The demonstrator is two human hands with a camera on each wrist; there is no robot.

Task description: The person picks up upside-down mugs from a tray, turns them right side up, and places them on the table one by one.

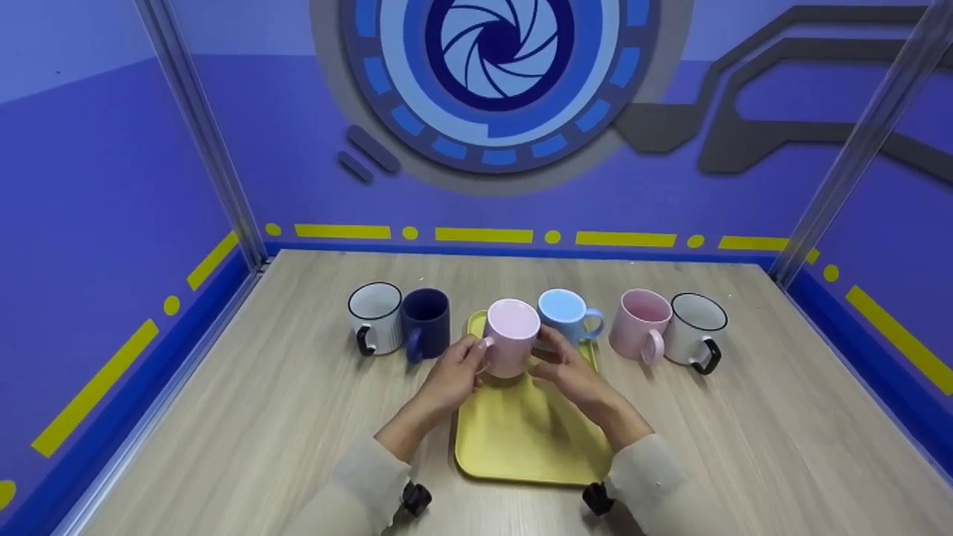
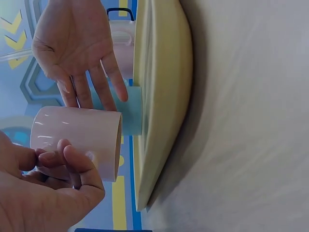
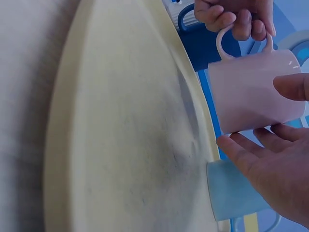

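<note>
Backdrop: blue-purple wall panels (image 1: 283,149) with a round shutter-like emblem (image 1: 409,67) and yellow dashes and dots stood behind a pale wood-grain surface (image 1: 335,432).
Left hand: the left hand (image 1: 456,372) had its thumb and fingers curled in a pinch on the handle of a pale pink mug (image 1: 509,346).
Right hand: the right hand (image 1: 573,372) was loosely spread, its fingers extended, with fingertips against the mug's other side; it did not close around the mug.
Pale pink mug: it was between the two hands, mouth up, raised clear of the yellow tray (image 1: 532,432), over the far half.
Sleeves: light cuffs (image 1: 648,469) ended at both wrists, a small black device (image 1: 415,497) by each.
Yellow tray: it lay flat on the surface, its near half below the hands and the held mug.
Light blue mug: on the tray's far right part stood a light blue mug (image 1: 572,324), upright, handle to the right.
Left pair: a dark blue mug (image 1: 434,327) was near the tray, and a black-rimmed white mug (image 1: 383,327) just beside it.
Right pair: a deeper pink mug (image 1: 633,331) and another black-rimmed white mug (image 1: 683,339) stood close together, both upright.
</note>
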